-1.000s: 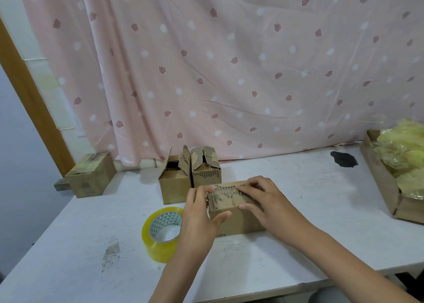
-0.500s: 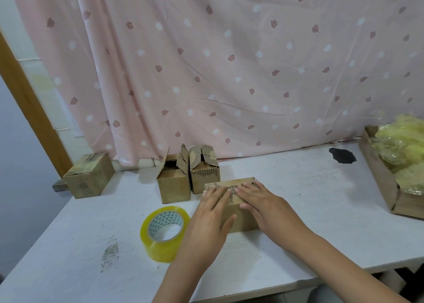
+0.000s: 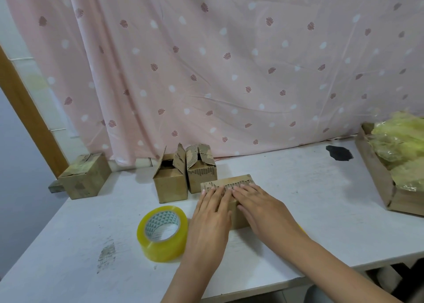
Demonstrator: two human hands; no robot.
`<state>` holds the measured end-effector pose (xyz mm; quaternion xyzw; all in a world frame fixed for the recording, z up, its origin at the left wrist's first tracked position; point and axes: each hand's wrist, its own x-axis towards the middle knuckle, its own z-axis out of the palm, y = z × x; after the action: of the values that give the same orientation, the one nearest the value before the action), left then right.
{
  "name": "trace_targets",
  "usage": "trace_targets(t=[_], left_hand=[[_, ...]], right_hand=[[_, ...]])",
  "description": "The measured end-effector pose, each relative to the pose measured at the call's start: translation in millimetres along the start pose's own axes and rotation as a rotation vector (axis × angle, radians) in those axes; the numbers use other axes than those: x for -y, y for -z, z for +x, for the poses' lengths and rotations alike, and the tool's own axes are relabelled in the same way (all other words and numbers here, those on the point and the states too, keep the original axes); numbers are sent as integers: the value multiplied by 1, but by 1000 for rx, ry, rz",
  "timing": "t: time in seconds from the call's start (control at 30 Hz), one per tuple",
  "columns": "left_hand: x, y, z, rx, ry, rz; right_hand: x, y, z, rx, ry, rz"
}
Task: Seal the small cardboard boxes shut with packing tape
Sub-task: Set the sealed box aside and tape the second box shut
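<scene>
A small cardboard box (image 3: 229, 181) lies on the white table (image 3: 298, 199) in front of me, its torn corrugated top flaps folded down. My left hand (image 3: 212, 213) and my right hand (image 3: 259, 207) lie flat on top of it side by side, fingers straight, pressing the flaps. A roll of yellowish packing tape (image 3: 163, 232) lies on the table just left of my left hand. Two more small boxes stand behind with flaps up: one open (image 3: 171, 183), one with ragged flaps (image 3: 202, 176).
A taped cardboard box (image 3: 85, 176) sits at the far left by the wooden post. A larger carton (image 3: 376, 176) full of crumpled yellowish plastic stands at the right edge. A black patch (image 3: 339, 153) marks the table near the pink curtain (image 3: 206, 73).
My left hand moved from the box's left end up onto its top. Both hands flattened and slid together, closing the flaps down.
</scene>
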<state>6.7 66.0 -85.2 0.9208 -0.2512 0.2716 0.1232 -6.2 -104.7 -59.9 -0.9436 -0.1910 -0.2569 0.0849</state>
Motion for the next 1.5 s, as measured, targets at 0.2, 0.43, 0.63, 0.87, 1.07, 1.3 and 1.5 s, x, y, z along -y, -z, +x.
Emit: trace_targets(t=[0.2, 0.43, 0.63, 0.87, 1.07, 1.3, 1.5], left_hand=[[5, -4, 4, -36, -12, -17], [4, 6, 0, -22, -36, -9], [10, 11, 2, 24, -68, -41], [19, 32, 11, 131, -86, -236], [30, 34, 11, 145, -72, -105], [27, 39, 13, 184, -61, -315], [37, 68, 17, 331, -35, -386]], right_hand=[[2, 4, 0, -2, -57, 33], [-3, 17, 1, 165, -43, 151], [-9, 20, -2, 125, -15, 193], [-20, 22, 10, 138, -146, 445], [-8, 38, 14, 255, -197, 104], [16, 51, 9, 205, -196, 52], [35, 38, 8, 427, -77, 9]])
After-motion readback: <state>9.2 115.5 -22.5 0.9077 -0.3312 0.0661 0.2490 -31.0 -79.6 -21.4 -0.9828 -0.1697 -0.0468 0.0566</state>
